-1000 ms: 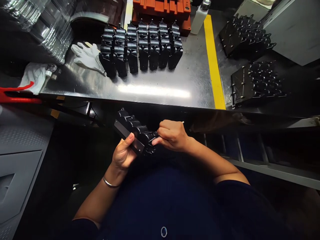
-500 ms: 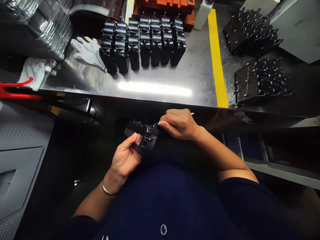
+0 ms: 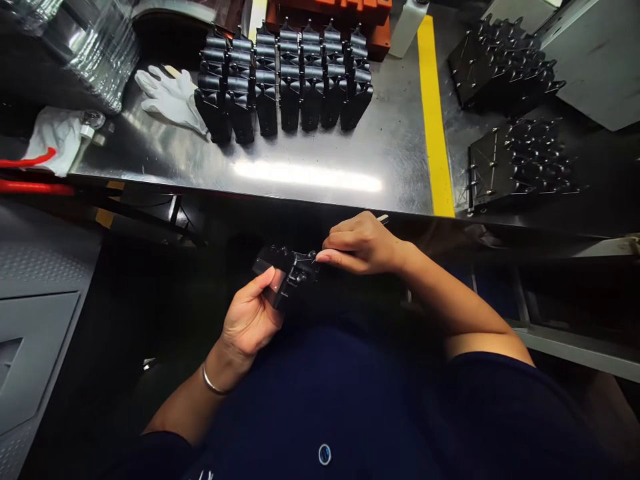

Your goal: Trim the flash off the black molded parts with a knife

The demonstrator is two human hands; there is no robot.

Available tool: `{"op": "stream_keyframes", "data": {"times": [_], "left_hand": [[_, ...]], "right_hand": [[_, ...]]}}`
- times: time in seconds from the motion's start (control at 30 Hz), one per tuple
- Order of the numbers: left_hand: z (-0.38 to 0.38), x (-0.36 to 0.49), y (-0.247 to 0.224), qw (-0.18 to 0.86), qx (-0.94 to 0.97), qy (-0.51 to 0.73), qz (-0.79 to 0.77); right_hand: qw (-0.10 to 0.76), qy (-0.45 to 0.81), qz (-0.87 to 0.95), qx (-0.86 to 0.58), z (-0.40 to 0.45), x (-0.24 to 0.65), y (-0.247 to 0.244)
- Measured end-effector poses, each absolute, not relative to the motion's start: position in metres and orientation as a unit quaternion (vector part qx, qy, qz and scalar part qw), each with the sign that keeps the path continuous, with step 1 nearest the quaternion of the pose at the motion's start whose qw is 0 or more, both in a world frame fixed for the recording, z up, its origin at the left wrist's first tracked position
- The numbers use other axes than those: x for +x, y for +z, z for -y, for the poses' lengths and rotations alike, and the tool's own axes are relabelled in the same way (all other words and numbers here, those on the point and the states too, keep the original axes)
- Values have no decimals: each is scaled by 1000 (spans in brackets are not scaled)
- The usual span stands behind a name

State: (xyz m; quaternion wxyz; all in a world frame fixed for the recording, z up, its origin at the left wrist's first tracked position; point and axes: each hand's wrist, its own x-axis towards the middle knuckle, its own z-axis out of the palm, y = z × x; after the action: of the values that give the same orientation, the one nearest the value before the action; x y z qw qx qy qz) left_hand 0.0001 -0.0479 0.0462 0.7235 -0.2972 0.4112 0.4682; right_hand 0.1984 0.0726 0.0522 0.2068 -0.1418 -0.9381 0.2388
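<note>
My left hand (image 3: pixel 250 313) grips a black moulded plastic part (image 3: pixel 285 270) low over my lap, its knobbed end pointing right. My right hand (image 3: pixel 360 243) pinches a thin pale tool (image 3: pixel 383 218), mostly hidden in my fingers. Its fine tip appears to meet the part's knobbed end, and my right index fingertip sits very close by. A bangle circles my left wrist. Part of the black piece is hidden by my left fingers.
A steel table edge (image 3: pixel 250 190) runs just beyond my hands. On the table stand rows of black parts (image 3: pixel 285 87) and white gloves (image 3: pixel 170 100). Black parts lie on a surface (image 3: pixel 515 160) to the right, beyond a yellow stripe (image 3: pixel 435 120).
The black part has turned in my left hand, its long side no longer pointing to the upper left. Both hands have moved up the view, and the table scene has shifted slightly.
</note>
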Motion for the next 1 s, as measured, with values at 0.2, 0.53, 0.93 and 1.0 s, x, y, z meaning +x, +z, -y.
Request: {"op": "stream_keyframes", "data": {"times": [0.2, 0.53, 0.93, 1.0], "left_hand": [[50, 3, 46, 733, -302, 445, -417], [42, -13, 43, 681, -249, 567, -392], [43, -2, 31, 692, -149, 587, -393], [46, 0, 29, 706, -120, 584, -381]], "right_hand": [[114, 391, 907, -109, -75, 204, 50], [60, 635, 738, -220, -71, 216, 37], [368, 578, 600, -413, -12, 154, 25], [375, 590, 561, -443, -6, 147, 23]]}}
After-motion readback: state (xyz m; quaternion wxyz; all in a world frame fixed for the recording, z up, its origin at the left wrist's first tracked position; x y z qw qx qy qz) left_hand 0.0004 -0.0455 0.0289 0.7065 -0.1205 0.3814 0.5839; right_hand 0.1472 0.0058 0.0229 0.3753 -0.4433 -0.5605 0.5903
